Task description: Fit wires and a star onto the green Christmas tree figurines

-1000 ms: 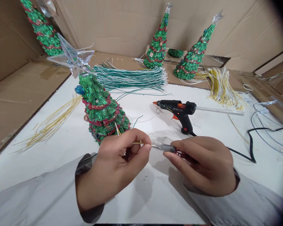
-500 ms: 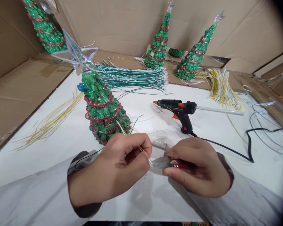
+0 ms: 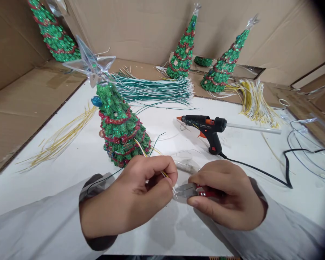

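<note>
Between the thumb and forefinger of my left hand [image 3: 143, 195] are thin yellow and white wires [image 3: 141, 147], which come out of the side of a small green Christmas tree [image 3: 121, 126]. The tree has red garlands and a clear star [image 3: 93, 65] on top, and it leans to the left. My right hand [image 3: 227, 195] is closed around small red-handled pliers [image 3: 186, 190]. Their grey jaws are at the wire ends just right of my left fingertips. Whether the jaws bite on the wires I cannot tell.
A black glue gun [image 3: 206, 126] with a clear stick lies behind my right hand, its cord [image 3: 254, 168] running right. Green and white wires [image 3: 154, 90] lie at the back, yellow wires [image 3: 62, 139] at left and a yellow-white bundle [image 3: 256, 101] at right. More trees [image 3: 182, 54] stand by the cardboard wall.
The tips of the wires now show more clearly at the plier jaws. Both hands stay in nearly the same place, and the view has shifted slightly.
</note>
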{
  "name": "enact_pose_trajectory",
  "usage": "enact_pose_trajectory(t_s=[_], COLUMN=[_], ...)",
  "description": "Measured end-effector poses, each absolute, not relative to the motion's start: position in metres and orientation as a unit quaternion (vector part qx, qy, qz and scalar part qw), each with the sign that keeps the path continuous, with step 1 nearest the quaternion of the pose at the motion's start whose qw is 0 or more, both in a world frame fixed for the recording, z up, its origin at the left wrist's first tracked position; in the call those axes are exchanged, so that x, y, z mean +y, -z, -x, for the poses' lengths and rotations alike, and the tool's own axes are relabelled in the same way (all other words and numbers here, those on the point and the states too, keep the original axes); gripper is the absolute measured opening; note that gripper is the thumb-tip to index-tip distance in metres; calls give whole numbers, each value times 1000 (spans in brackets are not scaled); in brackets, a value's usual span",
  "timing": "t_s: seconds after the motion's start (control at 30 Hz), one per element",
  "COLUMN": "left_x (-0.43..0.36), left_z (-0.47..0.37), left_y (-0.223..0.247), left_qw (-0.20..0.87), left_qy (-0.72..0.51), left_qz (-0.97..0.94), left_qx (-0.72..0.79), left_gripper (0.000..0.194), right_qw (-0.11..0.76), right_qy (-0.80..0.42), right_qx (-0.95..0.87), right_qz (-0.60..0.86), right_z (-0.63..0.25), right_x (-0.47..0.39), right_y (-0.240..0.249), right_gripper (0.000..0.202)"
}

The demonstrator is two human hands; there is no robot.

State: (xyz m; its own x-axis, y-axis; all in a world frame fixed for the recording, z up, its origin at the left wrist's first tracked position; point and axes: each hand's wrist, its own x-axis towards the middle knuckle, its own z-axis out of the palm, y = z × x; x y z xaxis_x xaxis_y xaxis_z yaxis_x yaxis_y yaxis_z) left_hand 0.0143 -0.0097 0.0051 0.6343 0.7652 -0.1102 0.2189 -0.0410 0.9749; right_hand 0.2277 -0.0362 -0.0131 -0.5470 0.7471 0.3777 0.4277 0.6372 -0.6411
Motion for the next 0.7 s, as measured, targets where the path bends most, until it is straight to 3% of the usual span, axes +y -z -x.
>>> enact_pose_trajectory(t_s=[0.37,0.7], left_x=[-9,-7], left_z=[-13,-14], left_y=[-6,-9], left_qw=[676,713], left_qy=[-190,-171], left_qz=[-616,-570], left_qx=[357,371], left_gripper=[14,13], right_qw=[385,376], right_qy=[-174,-144], right_qx=[-848,-864], right_qz=[319,302], right_z=[-227,-228], right_x=[-35,-33], right_y=[13,14], right_gripper=[14,11])
